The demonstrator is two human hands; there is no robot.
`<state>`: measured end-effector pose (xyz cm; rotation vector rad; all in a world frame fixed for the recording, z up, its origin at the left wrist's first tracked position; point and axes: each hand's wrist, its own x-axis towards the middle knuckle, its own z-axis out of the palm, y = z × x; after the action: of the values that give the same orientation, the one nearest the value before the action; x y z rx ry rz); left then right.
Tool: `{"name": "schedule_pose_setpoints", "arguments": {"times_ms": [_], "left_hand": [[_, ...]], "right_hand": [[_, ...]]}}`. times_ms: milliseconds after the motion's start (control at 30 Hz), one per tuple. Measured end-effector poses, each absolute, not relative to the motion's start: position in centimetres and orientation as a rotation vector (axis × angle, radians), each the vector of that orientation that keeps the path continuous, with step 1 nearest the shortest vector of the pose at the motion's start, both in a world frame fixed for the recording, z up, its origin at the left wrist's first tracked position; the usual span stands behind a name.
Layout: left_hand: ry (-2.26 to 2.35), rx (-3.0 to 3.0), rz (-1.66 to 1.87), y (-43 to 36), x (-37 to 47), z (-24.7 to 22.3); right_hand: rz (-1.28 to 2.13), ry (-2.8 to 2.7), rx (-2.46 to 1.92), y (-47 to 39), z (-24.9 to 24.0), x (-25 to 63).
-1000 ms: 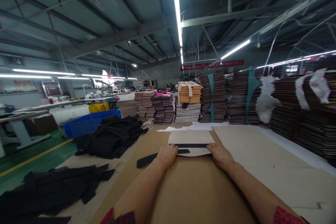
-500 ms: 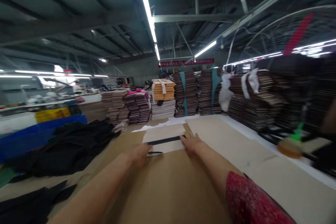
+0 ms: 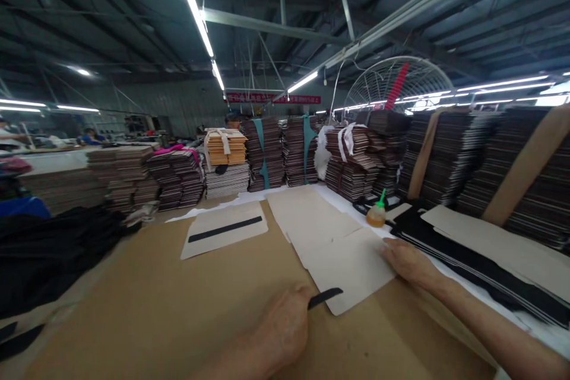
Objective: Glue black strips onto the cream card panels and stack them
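Observation:
My left hand (image 3: 285,323) is closed around one end of a short black strip (image 3: 327,296). The strip's free end lies over the near corner of a beige sheet (image 3: 351,267). At that sheet's right edge, my right hand (image 3: 407,259) grips it between thumb and fingers. The sheet sits askew, overlapping another beige sheet (image 3: 307,208) behind it. Farther left, a separate beige panel (image 3: 200,222) rests flat with a black strip (image 3: 227,229) across its middle. Both hands are over a brown board (image 3: 178,297).
A bottle with a green nozzle (image 3: 376,214) stands beyond my right hand. Stacks of dark cut pieces (image 3: 262,157) line the back. Black fabric (image 3: 57,249) is heaped at left, and black pieces (image 3: 440,249) lie at right. A large fan (image 3: 401,83) rises behind.
The view has turned right. Both hands have left the panel, where a black strip now lies. My right hand has taken hold of another beige sheet; my left carries a black strip to it.

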<state>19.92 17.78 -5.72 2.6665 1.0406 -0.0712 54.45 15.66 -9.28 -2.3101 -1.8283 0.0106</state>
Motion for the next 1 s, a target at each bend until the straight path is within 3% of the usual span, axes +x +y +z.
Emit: {"name": "schedule_pose_setpoints", "arguments": {"times_ms": [200, 433, 767, 1000], "left_hand": [[1.205, 2.632, -0.114, 16.1, 23.9, -7.4], [1.235, 2.615, -0.186, 13.3, 22.6, -6.5], [1.378, 2.488, -0.384, 3.6, 11.4, -5.0], [1.675, 2.299, -0.444, -3.6, 2.1, -5.0]], "right_hand": [[0.033, -1.728, -2.364, 13.3, -12.2, 54.1], [0.063, -1.639, -2.382, 11.8, -12.4, 53.6], [0.012, -1.919, -2.179, 1.7, -13.9, 44.9], [-0.330, -2.070, -1.784, -3.0, -16.7, 36.3]]}}
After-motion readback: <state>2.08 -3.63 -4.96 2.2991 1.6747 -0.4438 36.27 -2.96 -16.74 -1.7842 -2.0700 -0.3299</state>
